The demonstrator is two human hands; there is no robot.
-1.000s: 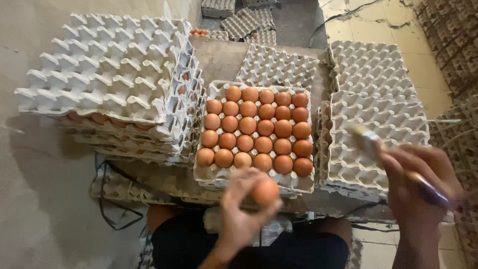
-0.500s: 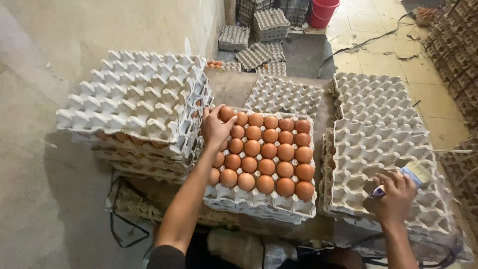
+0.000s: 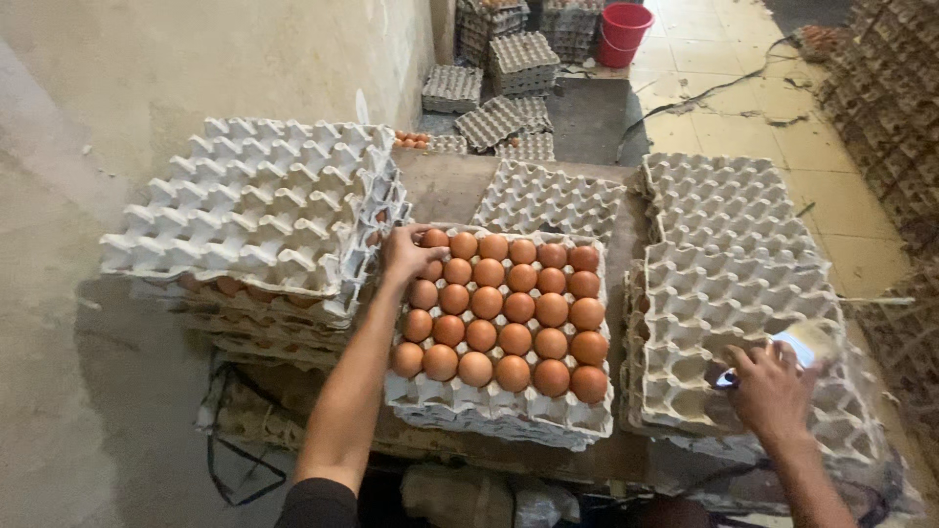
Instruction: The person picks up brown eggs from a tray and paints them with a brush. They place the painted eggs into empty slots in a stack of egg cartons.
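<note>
A stack of empty trays [image 3: 249,210] sits far left. The left hand [image 3: 406,252], fingers curled, touches the far left corner of the full egg tray [image 3: 499,411]. The right hand [image 3: 773,391] grips a small light object [image 3: 807,344] over empty trays [image 3: 743,264].

Dim, soft daylight; slight motion blur

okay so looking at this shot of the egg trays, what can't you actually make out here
All from the head view:
- Far-left cell of the full egg tray: covered by the left hand, so an egg there cannot be confirmed.
- Pale object in the right hand: motion-blurred, kind unclear.
- Eggs under the empty top tray of the left stack: only slivers show.
- Right-side stacks: cut by the frame edge.
</note>
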